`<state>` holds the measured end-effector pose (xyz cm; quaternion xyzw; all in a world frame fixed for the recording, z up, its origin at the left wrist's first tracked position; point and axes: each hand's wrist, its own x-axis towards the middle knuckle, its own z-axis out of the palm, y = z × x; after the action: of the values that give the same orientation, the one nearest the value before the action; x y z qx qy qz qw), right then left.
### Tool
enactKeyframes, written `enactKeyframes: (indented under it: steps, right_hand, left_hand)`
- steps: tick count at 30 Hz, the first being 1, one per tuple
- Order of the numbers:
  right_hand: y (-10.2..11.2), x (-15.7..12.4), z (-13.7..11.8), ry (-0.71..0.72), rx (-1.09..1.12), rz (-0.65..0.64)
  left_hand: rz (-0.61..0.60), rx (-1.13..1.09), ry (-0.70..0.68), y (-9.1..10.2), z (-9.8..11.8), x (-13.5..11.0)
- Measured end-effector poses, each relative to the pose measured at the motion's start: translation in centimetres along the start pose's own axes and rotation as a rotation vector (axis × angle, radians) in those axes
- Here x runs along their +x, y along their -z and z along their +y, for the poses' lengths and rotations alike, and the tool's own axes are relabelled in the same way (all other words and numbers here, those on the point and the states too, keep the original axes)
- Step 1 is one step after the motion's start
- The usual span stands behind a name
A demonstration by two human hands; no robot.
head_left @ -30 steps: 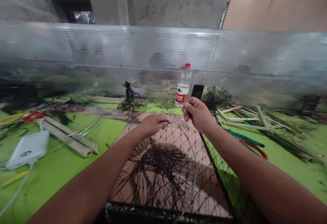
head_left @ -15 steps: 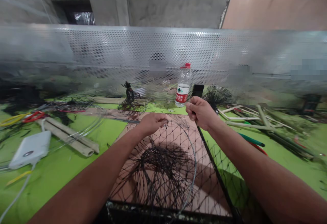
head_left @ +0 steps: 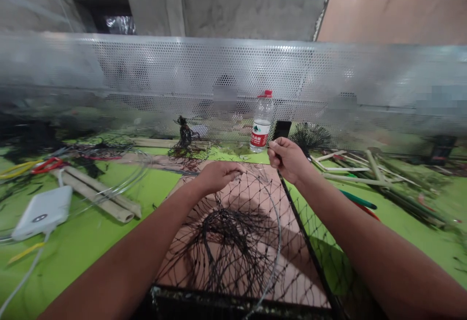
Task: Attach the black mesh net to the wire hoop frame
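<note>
Grey perforated panel (head_left: 197, 74) spans the back, behind your green table (head_left: 142, 261). Pinkish board (head_left: 288, 292) mid-table, black net (head_left: 233, 232) spread over it, directly in front of you between your forearms, loose strands bunched at its centre. Grey wire (head_left: 279, 235) curves over the net's right part. Bamboo pieces (head_left: 98, 196) lie left, thin sticks (head_left: 352, 169) right. Clear red-capped bottle (head_left: 259, 133) stands upright past the net, near your right hand.

Your left hand (head_left: 216, 176): thumb and fingertips clamped on the net's far edge; exact strand too small to tell. Your right hand (head_left: 290, 160): raised near the net's far right corner, thumb and forefinger pinched together; can't tell whether a fine strand sits between them.

White power bank (head_left: 44, 210) at left, cable attached. Black phone (head_left: 282, 130) just beyond your right hand. Red handles (head_left: 47, 165) near the bamboo.
</note>
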<state>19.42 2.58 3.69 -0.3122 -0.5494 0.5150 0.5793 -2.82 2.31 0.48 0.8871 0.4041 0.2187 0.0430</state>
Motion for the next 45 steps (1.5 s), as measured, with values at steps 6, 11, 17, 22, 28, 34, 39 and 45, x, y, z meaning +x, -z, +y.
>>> enactKeyframes:
  steps: [6,11,17,22,28,34,39,45]
  right_hand:
    - [-0.1,0.0,0.5,0.020,0.013,-0.004]
    - [-0.1,0.0,1.0,0.013,0.027,-0.006]
    - [0.2,0.2,1.3,-0.039,0.090,-0.019]
    - [0.3,0.5,2.1,-0.141,0.162,0.045]
    - [1.0,1.2,3.7,-0.214,0.036,0.065]
    - [1.3,0.6,2.0,0.438,-0.859,0.211]
    - [0.7,-0.3,0.6,0.816,-1.391,-0.152]
    - [0.8,-0.1,1.6,0.815,-1.643,-0.319]
  left_hand:
    - [0.077,0.135,-0.055,-0.3,0.6,0.3]
    - [0.112,0.207,-0.145,-1.2,0.8,0.4]
    - [0.100,0.118,-0.152,-1.7,0.7,0.6]
    - [0.114,0.064,-0.105,-0.9,0.8,0.6]
    - [0.120,0.071,-0.071,-0.7,0.8,0.4]
    - [0.122,0.085,0.041,-0.8,0.0,0.5]
    - [0.107,0.107,0.051,-0.6,0.0,0.4]
    - [0.133,0.134,0.003,-0.8,0.4,0.3]
